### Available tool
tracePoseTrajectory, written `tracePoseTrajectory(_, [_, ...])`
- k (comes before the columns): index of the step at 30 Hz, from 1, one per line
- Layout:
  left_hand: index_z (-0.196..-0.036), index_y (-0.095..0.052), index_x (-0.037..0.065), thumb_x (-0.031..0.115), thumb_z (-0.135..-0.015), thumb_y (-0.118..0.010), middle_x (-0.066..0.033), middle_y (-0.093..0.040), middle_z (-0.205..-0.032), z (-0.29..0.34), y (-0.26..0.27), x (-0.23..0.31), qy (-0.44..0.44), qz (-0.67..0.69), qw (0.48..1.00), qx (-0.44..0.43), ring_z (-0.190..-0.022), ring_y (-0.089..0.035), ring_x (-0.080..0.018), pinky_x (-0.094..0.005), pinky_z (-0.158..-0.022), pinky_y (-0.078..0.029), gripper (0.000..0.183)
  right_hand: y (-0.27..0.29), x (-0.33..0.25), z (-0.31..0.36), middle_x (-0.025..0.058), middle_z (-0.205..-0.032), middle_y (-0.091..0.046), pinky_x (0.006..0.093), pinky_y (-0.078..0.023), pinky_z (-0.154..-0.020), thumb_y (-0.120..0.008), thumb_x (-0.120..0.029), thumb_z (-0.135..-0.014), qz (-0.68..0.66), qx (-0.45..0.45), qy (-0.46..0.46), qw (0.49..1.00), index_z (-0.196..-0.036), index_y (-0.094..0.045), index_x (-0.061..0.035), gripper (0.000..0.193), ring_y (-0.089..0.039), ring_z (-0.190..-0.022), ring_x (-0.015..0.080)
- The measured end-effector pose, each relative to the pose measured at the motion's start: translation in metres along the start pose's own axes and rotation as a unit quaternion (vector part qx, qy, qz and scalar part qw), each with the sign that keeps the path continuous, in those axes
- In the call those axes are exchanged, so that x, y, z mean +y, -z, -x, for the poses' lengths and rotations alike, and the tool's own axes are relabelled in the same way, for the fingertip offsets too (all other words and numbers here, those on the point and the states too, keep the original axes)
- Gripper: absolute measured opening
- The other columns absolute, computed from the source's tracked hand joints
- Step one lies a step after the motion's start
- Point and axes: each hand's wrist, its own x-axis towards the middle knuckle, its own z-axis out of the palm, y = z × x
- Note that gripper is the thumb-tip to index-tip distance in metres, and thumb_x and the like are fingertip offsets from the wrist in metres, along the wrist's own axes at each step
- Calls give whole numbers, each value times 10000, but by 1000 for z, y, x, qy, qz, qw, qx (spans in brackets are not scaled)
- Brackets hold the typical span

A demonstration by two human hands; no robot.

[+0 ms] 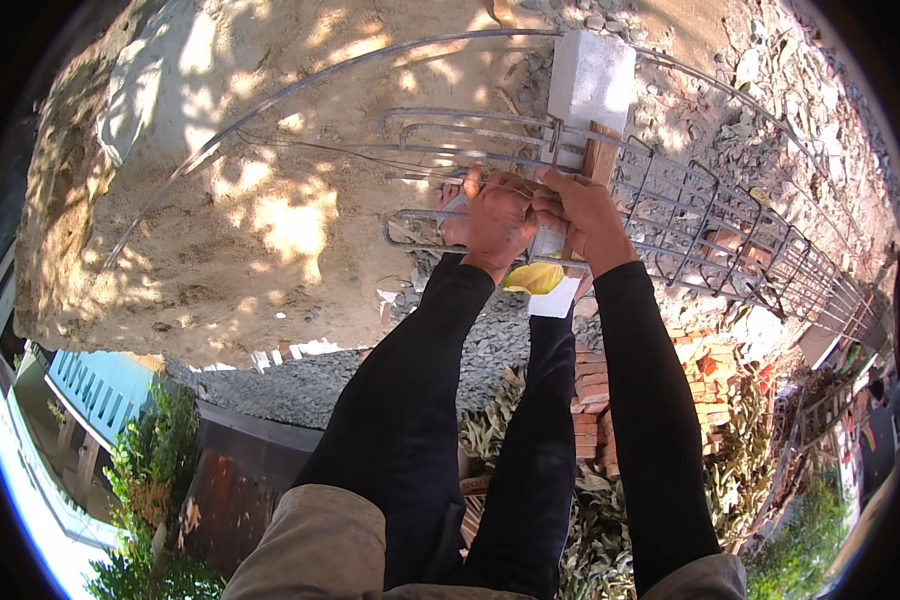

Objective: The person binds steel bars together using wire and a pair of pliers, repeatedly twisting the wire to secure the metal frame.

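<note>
Both my hands are together over the near end of a long rebar cage (670, 195), which stretches away to the right. My left hand (500, 218) is closed on thin tie wire (365, 155), whose loose strands trail off to the left. Pressed up beside it, my right hand (588, 215) has its fingers pinched together; what they hold is hidden. Under the cage end lies a pale rectangular block (592, 85), and a short piece of wood (600, 155) is lodged by the bars. A yellow leaf (535, 278) sits just below my hands.
A long curved rod (300, 78) arcs across the far side over sandy ground (300, 220). Grey gravel (370, 345) lies nearer. Stacked red bricks (705, 385) and dry leaves (600, 520) are at the lower right. A bare foot shows behind my left hand.
</note>
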Motion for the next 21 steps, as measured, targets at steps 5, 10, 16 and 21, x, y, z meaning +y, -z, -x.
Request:
tracePoseTrajectory(5, [-944, -766, 201, 275, -869, -725, 16, -720, -914, -4, 3, 4, 13, 19, 999, -41, -967, -650, -204, -525, -1122, -208, 113, 13, 40, 7, -13, -750, -551, 254, -421, -452, -677, -270, -978, -227, 48, -29, 972, -1075, -608, -67, 235, -520, -562, 89])
tracePoseTrajectory(10, [-1030, -758, 175, 220, -868, -722, 16, -700, -931, -4, 16, -11, -1, 28, 995, -98, -986, -634, -205, -543, -1115, -194, 172, -8, 29, 11, -3, -720, -561, 305, -348, -470, -679, -281, -952, -84, 126, 17, 988, -1086, -682, 27, 336, -461, -575, 117])
tracePoseTrajectory(16, [-1014, -754, 156, 177, -831, -748, 11, -696, -929, -4, 8, -10, -59, 14, 996, -67, -1041, -607, -211, -530, -1103, -217, 184, 8, 53, 1, -23, -640, -471, 281, -307, -419, -679, -266, -936, 29, 116, 36, 992, -1020, -676, -15, 265, -433, -507, 96])
tracePoseTrajectory(21, [-963, -755, 168, 151, -800, -777, 37, -690, -911, -2, 5, -15, -67, -26, 997, -21, -991, -602, -188, -512, -1093, -275, 166, 14, 36, 1, -19, -623, -463, 310, -331, -441, -686, -209, -906, 146, 97, 58, 983, -860, -652, 7, 224, -444, -507, 119])
